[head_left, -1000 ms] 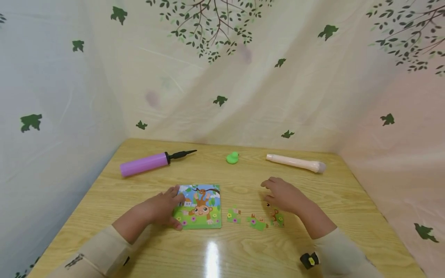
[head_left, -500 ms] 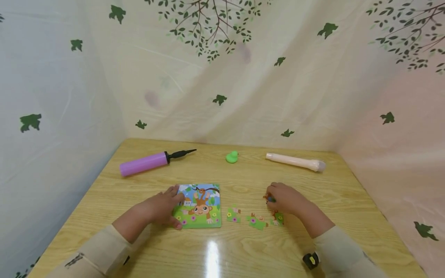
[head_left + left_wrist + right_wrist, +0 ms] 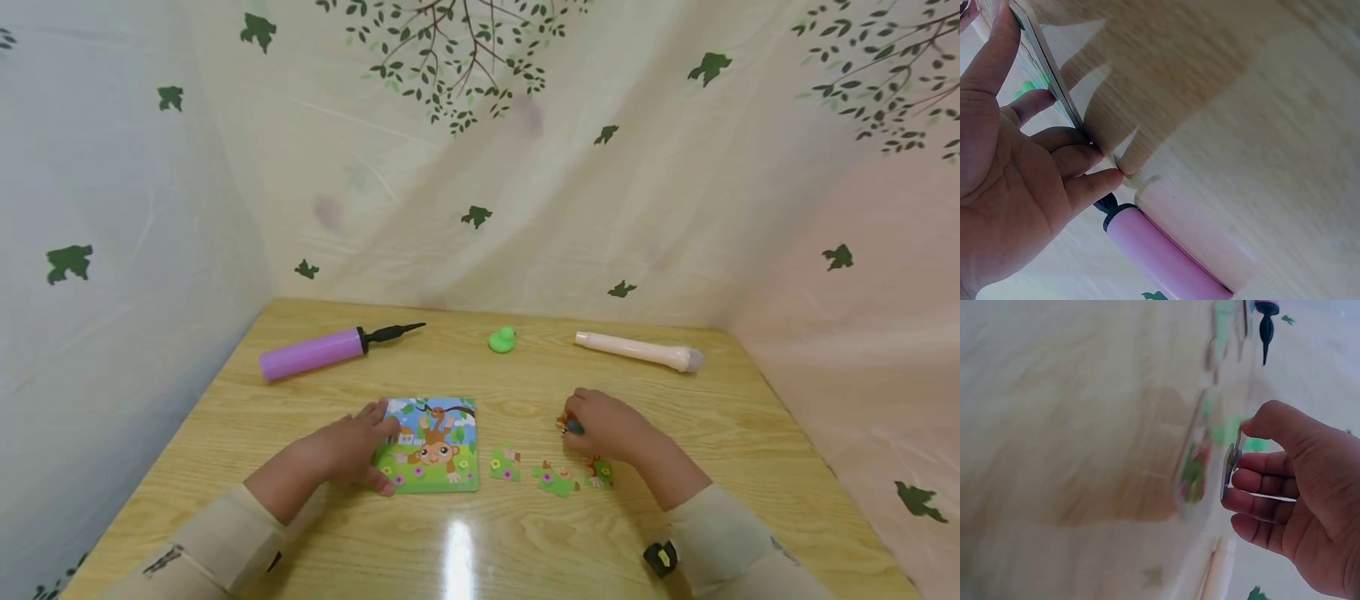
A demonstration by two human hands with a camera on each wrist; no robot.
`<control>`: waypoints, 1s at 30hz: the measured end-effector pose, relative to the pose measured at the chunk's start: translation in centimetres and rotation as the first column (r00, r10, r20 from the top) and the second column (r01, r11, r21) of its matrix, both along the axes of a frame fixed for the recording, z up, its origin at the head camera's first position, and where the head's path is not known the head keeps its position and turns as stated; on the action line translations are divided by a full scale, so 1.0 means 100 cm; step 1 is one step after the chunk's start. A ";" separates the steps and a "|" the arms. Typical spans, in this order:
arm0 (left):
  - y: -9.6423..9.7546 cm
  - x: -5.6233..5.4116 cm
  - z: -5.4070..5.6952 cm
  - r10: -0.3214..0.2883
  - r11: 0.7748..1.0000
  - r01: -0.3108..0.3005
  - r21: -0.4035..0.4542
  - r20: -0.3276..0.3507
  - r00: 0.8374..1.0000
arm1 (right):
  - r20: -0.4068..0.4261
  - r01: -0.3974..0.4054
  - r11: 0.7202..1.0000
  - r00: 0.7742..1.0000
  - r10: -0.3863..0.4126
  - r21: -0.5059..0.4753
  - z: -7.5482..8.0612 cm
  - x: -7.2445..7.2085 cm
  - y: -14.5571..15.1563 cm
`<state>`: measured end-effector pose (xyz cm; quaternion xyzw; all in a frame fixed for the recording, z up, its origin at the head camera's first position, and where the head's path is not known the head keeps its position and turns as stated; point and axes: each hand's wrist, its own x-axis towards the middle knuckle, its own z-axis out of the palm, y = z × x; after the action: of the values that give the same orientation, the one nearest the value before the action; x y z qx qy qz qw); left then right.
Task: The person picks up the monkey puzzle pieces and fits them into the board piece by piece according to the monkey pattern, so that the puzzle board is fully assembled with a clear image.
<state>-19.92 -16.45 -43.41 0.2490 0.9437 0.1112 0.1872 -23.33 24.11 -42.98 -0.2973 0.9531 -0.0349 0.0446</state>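
Observation:
A square puzzle board [image 3: 435,471] with a monkey picture lies on the table. My left hand [image 3: 352,450] rests along its left side, fingers spread and touching the edge. In the left wrist view, the thumb and fingertips of the left hand [image 3: 1022,169] meet the board's edge. My right hand [image 3: 611,425] pinches a small puzzle piece [image 3: 1230,465] between thumb and fingers, lifted off the table in the right wrist view. Loose pieces lie right of the board: a green one [image 3: 503,467], a second [image 3: 557,481], and a third [image 3: 602,473] partly under the right hand.
Along the back of the wooden table [image 3: 465,550] lie a purple hand pump [image 3: 311,354] with a black nozzle, a green toy duck [image 3: 502,340] and a pale pink microphone-shaped toy [image 3: 637,350]. A leaf-patterned cloth [image 3: 390,192] hangs behind and at both sides.
My right hand has closed its fingers on a puzzle piece, lifted it and shifted slightly left. The left hand stays on the board.

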 end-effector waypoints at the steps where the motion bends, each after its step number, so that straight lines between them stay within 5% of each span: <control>1: 0.000 0.000 0.000 -0.002 1.000 0.002 -0.001 -0.001 1.000 | -0.010 -0.018 1.000 1.000 0.018 -0.007 0.001 -0.001 -0.004; 7: 0.002 0.001 0.003 0.006 1.000 -0.006 0.001 0.012 1.000 | -0.066 -0.126 0.992 0.990 0.123 -0.031 0.013 -0.001 -0.047; 15: 0.002 -0.001 0.000 0.011 1.000 -0.011 -0.003 0.004 1.000 | -0.102 -0.232 0.970 0.966 0.238 0.066 0.020 0.002 -0.113; 22: 0.001 -0.002 -0.001 0.001 1.000 -0.001 -0.010 -0.009 1.000 | -0.070 -0.271 0.945 0.955 0.287 0.183 0.006 0.002 -0.155; 30: -0.001 0.000 0.000 -0.003 1.000 0.003 0.004 -0.015 1.000 | -0.049 -0.271 0.939 0.957 0.287 0.210 -0.006 0.004 -0.171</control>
<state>-19.96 -16.55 -43.41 0.2514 0.9445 0.1110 0.1799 -22.92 7.00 -43.60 -0.4243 0.9010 0.0801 0.0413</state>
